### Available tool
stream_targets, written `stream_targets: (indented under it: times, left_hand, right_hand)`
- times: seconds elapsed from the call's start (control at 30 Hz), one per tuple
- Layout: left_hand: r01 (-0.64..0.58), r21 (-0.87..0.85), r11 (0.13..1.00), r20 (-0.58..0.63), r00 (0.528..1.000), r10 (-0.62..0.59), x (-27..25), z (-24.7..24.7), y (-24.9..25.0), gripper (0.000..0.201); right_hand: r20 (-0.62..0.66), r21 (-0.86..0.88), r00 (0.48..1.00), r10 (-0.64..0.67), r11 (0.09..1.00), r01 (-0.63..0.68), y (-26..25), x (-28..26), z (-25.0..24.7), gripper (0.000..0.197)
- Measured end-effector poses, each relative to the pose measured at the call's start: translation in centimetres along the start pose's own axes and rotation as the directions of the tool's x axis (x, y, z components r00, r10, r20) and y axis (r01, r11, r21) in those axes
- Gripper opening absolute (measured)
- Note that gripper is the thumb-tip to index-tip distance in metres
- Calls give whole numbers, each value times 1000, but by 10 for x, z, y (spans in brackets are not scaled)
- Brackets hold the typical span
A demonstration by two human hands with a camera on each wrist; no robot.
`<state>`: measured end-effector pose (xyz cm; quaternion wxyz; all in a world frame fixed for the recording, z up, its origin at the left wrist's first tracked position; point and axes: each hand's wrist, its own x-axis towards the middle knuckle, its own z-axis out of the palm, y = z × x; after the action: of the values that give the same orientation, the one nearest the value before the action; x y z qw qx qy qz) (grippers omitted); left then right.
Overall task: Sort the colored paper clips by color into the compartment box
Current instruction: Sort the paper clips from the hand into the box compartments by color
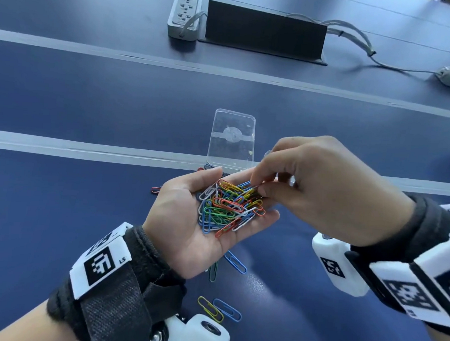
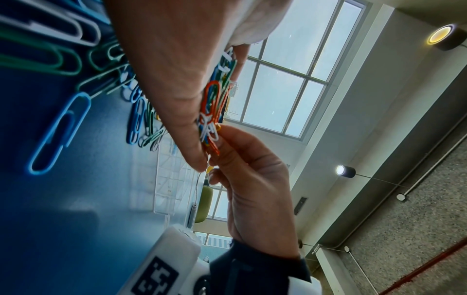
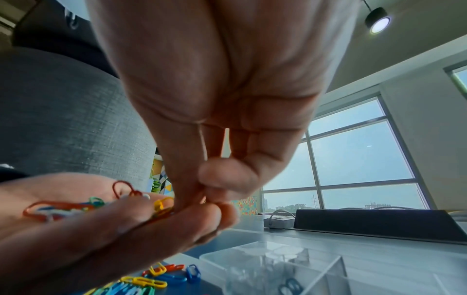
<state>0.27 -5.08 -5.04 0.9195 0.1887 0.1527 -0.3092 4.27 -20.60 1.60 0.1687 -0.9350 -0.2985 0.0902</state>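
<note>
My left hand [image 1: 241,194] lies palm up above the blue table, cupping a mixed pile of coloured paper clips [image 1: 224,212] in red, blue, green, yellow and white. My right hand [image 1: 258,189] reaches in from the right and pinches one clip at the pile's far edge between thumb and forefinger; the pinch [image 3: 204,197] hides its colour. The clear compartment box [image 1: 230,139] stands just beyond both hands, its near part hidden by them. In the right wrist view the box [image 3: 278,265] has a blue clip [image 3: 290,285] in one compartment.
Loose clips lie on the table under and near my left wrist: a blue one [image 1: 236,262], a yellow one [image 1: 210,309], another blue one [image 1: 227,310], a red one [image 1: 155,190]. A power strip [image 1: 185,14], a black panel [image 1: 265,31] and cables sit at the far edge.
</note>
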Motion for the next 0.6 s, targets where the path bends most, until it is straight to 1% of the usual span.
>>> stream_targets:
  times: [0.07,0.27,0.37,0.5,0.6]
  left_hand:
    - [-2,6,1000,-2,1000,2,0,1,0,50]
    - [6,2,1000,5,1000,-6,-1,2,1,49]
    - [4,-14,1000,20,1000,-4,-1,2,1,49]
    - [3,-17,1000,30,1000,-3,-1,2,1,48]
    - [-10,-24,1000,16,1000,10,-2,3,1,46]
  right_hand:
    - [3,-8,1000,7,1000,-7,0,1,0,13]
    - [-13,79,1000,-3,997,4,3,1,-10,21]
    - [-37,111,999,14,994,-10,5,1,-14,21]
    - [-20,239,998,60,969,-54,1,0,-15,23]
    - [15,369,993,119,922,-116,-1,0,-14,24]
